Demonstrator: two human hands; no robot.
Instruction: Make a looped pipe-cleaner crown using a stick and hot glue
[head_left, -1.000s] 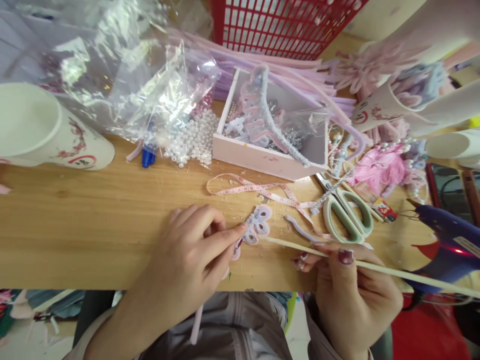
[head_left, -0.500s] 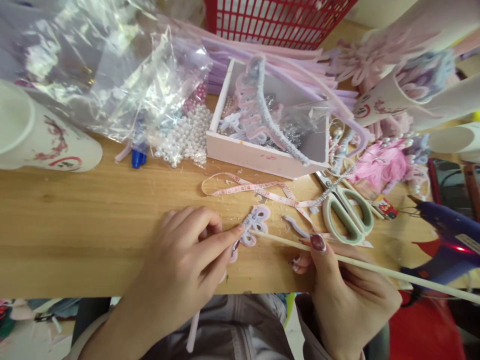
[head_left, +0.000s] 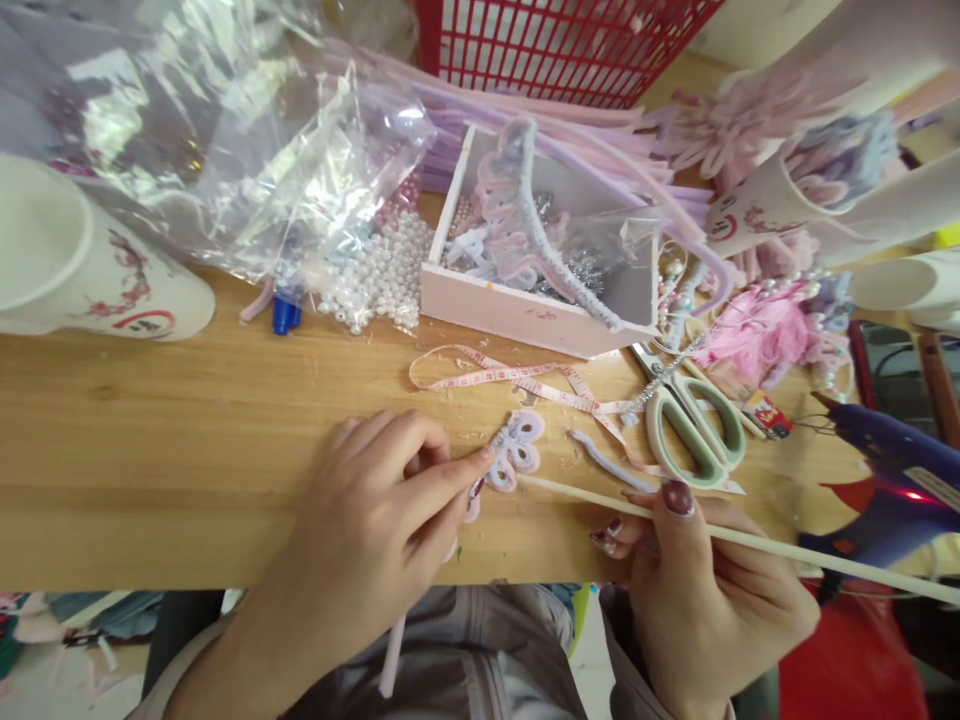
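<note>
Table (head_left: pixel 187 460): light wood, visible grain, straight near edge. Floor (head_left: pixel 590 660) below the table's near edge: pale, looks smooth. Left end of that strip, under the table: floor strewn with pale scraps (head_left: pixel 105 655), grey-blue cloth (head_left: pixel 112 608) beside them. Below the table's right end: red surface (head_left: pixel 847 655), can't tell if seat or bag. Behind the table's far right: pale surface (head_left: pixel 750 35), maybe wall. Light on table: soft, fairly even.
</note>
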